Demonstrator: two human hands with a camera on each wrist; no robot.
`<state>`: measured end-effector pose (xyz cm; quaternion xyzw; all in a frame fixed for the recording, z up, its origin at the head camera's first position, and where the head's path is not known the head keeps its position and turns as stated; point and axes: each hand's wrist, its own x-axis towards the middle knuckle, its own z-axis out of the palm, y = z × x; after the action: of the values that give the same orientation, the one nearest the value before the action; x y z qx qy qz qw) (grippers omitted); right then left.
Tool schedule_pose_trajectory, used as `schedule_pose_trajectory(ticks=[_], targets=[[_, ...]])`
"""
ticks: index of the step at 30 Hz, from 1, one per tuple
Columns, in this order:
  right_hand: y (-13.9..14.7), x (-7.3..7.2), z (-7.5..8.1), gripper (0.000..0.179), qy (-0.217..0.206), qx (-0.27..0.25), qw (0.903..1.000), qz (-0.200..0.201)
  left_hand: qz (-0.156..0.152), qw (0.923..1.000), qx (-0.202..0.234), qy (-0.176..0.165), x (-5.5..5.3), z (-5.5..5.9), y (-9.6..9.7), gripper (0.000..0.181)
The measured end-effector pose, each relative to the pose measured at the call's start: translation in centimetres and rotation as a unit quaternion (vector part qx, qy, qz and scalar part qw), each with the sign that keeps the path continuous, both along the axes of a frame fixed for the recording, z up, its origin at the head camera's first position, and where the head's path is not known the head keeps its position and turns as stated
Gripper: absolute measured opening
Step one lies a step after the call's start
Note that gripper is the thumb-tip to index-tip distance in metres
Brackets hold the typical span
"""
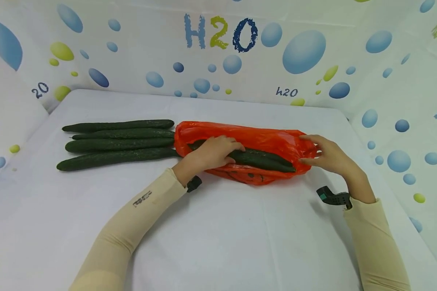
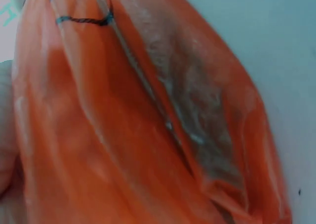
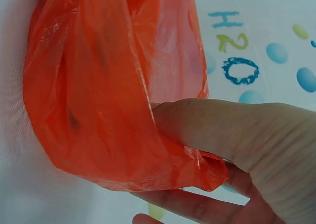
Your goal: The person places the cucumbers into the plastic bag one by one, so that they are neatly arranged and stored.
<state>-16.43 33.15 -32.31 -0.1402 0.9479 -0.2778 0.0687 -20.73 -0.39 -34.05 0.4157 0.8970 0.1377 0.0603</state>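
Observation:
A red plastic bag lies on its side on the table, its opening facing me. Inside it rests a dark green cucumber. My left hand reaches over the bag's near edge and grips the cucumber near its left part. In the left wrist view, part of that hand shows at the edge, beside the bag. At the bag's right end, my right hand pinches the plastic. The right wrist view shows the thumb at the bag's rim and the fingers behind the film.
Several cucumbers lie side by side to the left, their right ends against the bag. White cloth covers the table. A patterned curtain stands behind it. A small black camera sits at the right wrist.

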Motion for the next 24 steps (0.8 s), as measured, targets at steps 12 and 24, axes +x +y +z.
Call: schedule_pose_trajectory(ticks=[12,24], targets=[[0.3,0.0,-0.2,0.067,0.003,-0.013,0.9999,0.003,0.018,0.9992,0.0,-0.035,0.1,1.0,-1.0,0.038],[0.2,0.1,-0.1,0.065,0.011,-0.016,0.9997,0.014,0.012,0.9999,-0.004,-0.005,0.1,0.6,-1.5,0.033]])
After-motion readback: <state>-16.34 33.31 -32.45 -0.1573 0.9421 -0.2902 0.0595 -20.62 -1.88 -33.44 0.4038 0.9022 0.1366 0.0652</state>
